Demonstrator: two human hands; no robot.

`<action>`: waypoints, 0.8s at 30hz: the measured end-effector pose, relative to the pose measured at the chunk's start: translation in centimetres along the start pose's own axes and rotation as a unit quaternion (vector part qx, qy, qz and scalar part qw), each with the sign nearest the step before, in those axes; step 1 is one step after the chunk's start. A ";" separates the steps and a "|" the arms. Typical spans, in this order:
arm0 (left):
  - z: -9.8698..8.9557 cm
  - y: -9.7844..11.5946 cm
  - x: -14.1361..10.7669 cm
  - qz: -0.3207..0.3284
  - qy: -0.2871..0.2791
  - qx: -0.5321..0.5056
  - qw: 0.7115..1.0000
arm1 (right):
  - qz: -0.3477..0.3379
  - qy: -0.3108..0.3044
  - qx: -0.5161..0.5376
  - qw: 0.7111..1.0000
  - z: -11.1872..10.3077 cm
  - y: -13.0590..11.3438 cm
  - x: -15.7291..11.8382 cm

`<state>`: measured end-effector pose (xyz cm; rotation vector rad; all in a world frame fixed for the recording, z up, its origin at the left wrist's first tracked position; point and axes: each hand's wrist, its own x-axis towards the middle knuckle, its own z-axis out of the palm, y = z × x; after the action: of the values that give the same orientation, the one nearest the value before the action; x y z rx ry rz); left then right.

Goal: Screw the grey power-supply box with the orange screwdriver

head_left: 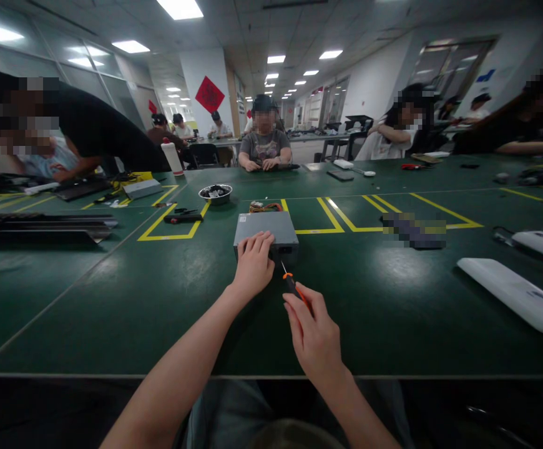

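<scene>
A grey metal box with a dark socket on its near face rests on the green table, a bundle of coloured wires behind it. My left hand lies over the box's near left edge, fingers on its top, holding it against the table. In my right hand is a screwdriver with a black and orange handle. Its thin tip points up and forward at the box's near face; whether it touches is too small to tell.
A metal bowl of small parts and a dark tool lie beyond the box to the left. Long dark panels are at far left. White devices lie at right. People sit across and beside the green table.
</scene>
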<state>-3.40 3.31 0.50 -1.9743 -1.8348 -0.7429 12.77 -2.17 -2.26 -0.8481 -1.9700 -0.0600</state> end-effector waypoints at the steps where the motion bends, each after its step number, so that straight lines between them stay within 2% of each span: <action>1: 0.0 0.0 0.0 0.000 0.001 0.000 1.000 | 0.017 0.010 0.001 1.000 -0.1 0.1 0.0; 4: -0.1 0.1 -0.1 0.002 0.002 -0.001 1.000 | 0.088 -0.010 0.009 0.996 -0.3 0.2 0.0; 7: -0.2 0.1 -0.1 0.002 0.001 0.000 1.000 | 0.115 -0.044 0.013 0.992 -0.3 0.0 0.1; 12: -0.2 0.0 -0.1 0.001 -0.002 0.000 1.000 | 0.073 -0.044 0.038 0.996 -0.1 -0.5 0.1; 16: -0.2 0.0 -0.1 0.001 -0.003 0.000 1.000 | 0.037 -0.055 -0.013 0.998 0.3 -0.5 -0.1; 24: -0.3 0.2 -0.1 -0.002 -0.006 0.004 1.000 | 0.074 -0.043 -0.041 0.996 -0.1 0.0 -0.1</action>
<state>-3.27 3.07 0.73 -1.9750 -1.8470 -0.7261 12.88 -2.25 -2.35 -1.0627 -1.9901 -0.0183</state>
